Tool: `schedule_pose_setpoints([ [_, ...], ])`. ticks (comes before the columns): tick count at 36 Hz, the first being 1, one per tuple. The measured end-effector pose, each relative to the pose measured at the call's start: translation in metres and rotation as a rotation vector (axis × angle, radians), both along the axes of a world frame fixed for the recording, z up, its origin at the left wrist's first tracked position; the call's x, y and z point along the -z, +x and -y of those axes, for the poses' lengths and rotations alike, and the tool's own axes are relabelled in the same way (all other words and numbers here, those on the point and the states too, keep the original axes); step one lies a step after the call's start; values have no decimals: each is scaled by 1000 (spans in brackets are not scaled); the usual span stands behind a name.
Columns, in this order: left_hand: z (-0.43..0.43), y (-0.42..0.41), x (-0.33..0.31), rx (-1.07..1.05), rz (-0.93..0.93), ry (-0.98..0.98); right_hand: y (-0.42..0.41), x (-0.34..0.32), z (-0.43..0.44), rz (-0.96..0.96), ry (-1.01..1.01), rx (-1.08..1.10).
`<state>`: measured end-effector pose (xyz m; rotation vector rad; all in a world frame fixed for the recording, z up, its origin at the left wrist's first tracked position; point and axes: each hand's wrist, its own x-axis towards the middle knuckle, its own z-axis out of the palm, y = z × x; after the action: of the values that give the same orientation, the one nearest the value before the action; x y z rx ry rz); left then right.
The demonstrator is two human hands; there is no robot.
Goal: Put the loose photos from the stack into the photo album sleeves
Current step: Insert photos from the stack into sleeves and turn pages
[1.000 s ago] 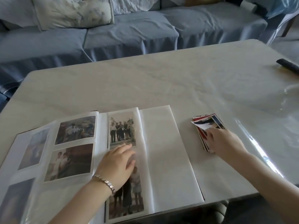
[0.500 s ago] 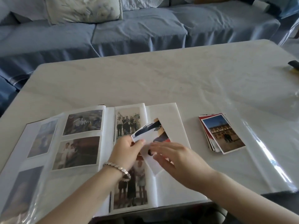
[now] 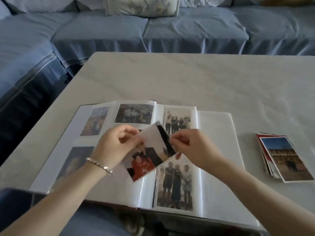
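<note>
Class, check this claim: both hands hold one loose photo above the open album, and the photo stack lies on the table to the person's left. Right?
No. The head view shows the photo stack on the person's right. Left hand and right hand do hold the loose photo above the album.

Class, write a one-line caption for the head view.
Left hand and right hand pinch one loose photo, tilted, over the open album; the photo stack lies on the table beside it.

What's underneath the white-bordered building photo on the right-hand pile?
More loose prints, fanned out; only their red and white edges show. Their pictures are covered, so the count is unclear.
</note>
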<state>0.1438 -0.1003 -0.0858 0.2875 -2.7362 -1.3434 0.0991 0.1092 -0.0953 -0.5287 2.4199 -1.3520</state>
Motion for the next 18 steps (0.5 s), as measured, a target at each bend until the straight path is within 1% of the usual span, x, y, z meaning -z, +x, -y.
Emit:
schedule_pose_setpoints([
  [3,19,5,5,-197,41,105,1,2,19,90,-173,107],
  [5,30,9,10,-327,90,279,3,1,32,187,-260,137],
  [7,38,14,14,-373,127,420,6,0,44,253,-302,111],
  [8,41,17,16,-359,138,424,7,0,50,273,-296,74],
  [10,49,23,21,-330,141,347,10,1,61,289,-247,-9],
  [11,53,25,24,-342,136,302,10,1,66,271,-209,-39],
  [12,57,27,27,-363,128,278,10,3,69,210,-149,-55],
  [14,66,31,33,-399,98,273,7,8,72,-14,13,-63],
  [15,71,34,35,-399,80,240,4,10,73,-129,88,-80],
  [16,75,37,37,-388,67,190,0,11,73,-220,156,-120],
  [18,84,43,42,-354,37,137,-8,16,75,-298,308,-249],
])
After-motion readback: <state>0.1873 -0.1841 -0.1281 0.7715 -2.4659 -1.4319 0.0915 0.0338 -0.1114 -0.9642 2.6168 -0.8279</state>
